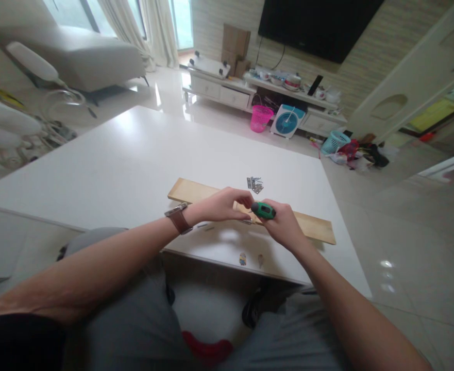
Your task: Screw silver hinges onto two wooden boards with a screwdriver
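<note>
A pale wooden board [314, 226] lies across the white table in front of me. My left hand [224, 203] is curled over its middle, fingertips toward the far edge and thumb toward the near edge. Beside that thumb a small metal piece [246, 221] shows, partly covered. My right hand [284, 224] is closed around a green and black screwdriver [264, 209], its handle slanting over the board close to my left fingertips. The screwdriver's tip is hard to make out. Just beyond the board sits a small pile of metal hinges and screws [255, 184].
On the near side of the white table [211, 141] are thin metal pieces [207, 226], a small yellowish item [242, 259] and another small item [261, 260]. Far off stand a pink basket [261, 119], a fan [286, 122] and a TV cabinet [234, 98].
</note>
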Tool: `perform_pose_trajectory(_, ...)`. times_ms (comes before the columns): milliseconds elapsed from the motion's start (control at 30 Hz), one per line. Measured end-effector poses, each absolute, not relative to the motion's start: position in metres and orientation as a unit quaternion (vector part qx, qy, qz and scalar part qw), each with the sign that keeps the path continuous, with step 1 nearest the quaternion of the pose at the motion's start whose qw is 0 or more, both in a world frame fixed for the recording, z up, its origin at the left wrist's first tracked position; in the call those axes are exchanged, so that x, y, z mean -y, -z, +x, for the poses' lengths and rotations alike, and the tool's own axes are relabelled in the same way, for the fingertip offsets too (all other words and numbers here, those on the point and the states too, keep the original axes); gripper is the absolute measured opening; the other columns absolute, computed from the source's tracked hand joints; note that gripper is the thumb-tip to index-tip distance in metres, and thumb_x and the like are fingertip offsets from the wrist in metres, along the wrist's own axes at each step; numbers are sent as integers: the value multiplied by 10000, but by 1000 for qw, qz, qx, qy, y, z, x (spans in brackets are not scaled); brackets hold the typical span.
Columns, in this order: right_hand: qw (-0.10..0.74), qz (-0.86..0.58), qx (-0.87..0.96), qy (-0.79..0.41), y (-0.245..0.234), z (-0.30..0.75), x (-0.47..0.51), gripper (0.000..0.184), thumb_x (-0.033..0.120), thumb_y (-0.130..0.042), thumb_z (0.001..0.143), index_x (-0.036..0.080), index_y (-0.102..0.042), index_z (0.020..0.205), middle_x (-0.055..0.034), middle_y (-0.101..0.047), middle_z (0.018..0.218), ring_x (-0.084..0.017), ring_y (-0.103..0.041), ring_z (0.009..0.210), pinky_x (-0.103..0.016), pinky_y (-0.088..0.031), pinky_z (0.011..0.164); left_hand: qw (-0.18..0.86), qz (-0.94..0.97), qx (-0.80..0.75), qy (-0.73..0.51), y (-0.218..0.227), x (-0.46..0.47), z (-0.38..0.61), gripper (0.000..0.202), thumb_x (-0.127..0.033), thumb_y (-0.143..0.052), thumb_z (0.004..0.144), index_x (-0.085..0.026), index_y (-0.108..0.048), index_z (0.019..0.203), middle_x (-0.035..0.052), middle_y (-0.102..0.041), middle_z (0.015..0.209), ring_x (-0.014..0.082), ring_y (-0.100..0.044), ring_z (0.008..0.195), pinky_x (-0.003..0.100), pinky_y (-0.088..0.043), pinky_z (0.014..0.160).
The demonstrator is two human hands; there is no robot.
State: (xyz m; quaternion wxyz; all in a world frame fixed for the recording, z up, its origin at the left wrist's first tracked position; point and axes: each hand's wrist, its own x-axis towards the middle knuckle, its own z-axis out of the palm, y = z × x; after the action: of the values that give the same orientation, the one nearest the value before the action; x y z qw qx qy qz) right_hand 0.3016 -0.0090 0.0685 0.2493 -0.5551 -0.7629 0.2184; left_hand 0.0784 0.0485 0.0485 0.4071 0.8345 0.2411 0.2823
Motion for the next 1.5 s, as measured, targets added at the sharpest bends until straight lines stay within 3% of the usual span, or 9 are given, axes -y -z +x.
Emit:
perform_pose_trajectory(167, 283, -527, 766, -235, -69, 296, 16, 108, 187, -615, 803, 209, -609, 698, 10, -618, 646, -153, -541, 637, -258, -354, 628, 470, 788, -253, -306, -51, -34, 79, 104, -216, -784, 897, -156, -706, 931, 43, -788, 882, 148, -729, 826, 275, -559, 789)
perform_pose_trajectory(300, 277, -516, 771, -250, -69, 293, 20, 93, 173, -621, 820, 206, -708, 818, -13, -720, 748, -175, -625, 709, -264, -402, 675, 459, 804, -265, -269, -52, -34, 66, 63, -212, -764, 904, -151, -750, 904, 42, -790, 836, 143, -723, 769, 249, -541, 722)
perform_pose_trajectory(467, 257, -531, 769, -246, -79, 292, 29, 202, 111, -620, 775, 223, -741, 892, -24, -785, 820, -202, -692, 769, -285, -444, 737, 403, 848, -316, -134, -51, -32, 32, 67, -175, -753, 884, -178, -819, 898, 43, -811, 827, 156, -732, 740, 256, -530, 731)
perform_pose_trajectory(700, 136, -525, 808, -229, -92, 288, 46, 218, 107, -628, 780, 241, -737, 913, -17, -799, 843, -190, -701, 751, -280, -380, 690, 294, 873, -387, -35, -14, -14, 7, 159, -137, -731, 839, -208, -837, 933, 64, -806, 857, 201, -727, 762, 283, -492, 697)
perform_pose_trajectory(900, -9, -376, 906, -196, -92, 278, 65, 61, 163, -620, 853, 217, -647, 867, -9, -750, 799, -152, -621, 680, -300, -244, 629, 260, 876, -407, -11, -2, 2, 15, 194, -130, -620, 852, -175, -808, 845, 105, -791, 830, 216, -705, 757, 300, -475, 704)
perform_pose_trajectory(1000, -51, -322, 924, -200, -95, 272, 76, 78, 148, -619, 826, 215, -609, 864, 3, -729, 783, -136, -574, 653, -318, -192, 604, 246, 873, -421, -8, -2, 6, 20, 210, -131, -594, 849, -172, -797, 820, 113, -782, 812, 214, -694, 746, 299, -454, 686)
perform_pose_trajectory(1267, -51, -283, 943, -169, -99, 273, 86, 135, 128, -649, 779, 216, -577, 852, 17, -695, 765, -132, -535, 613, -341, -156, 579, 225, 866, -447, -25, -2, -2, 28, 179, -158, -583, 817, -167, -751, 756, 112, -766, 782, 195, -655, 699, 301, -376, 621)
perform_pose_trajectory(1500, -20, -281, 949, -137, -109, 278, 98, 146, 126, -665, 830, 225, -556, 833, 17, -667, 707, -139, -508, 570, -348, -164, 566, 206, 850, -483, -23, 2, -8, 11, 114, -281, -670, 801, -182, -722, 775, 95, -754, 809, 209, -642, 709, 308, -385, 618)
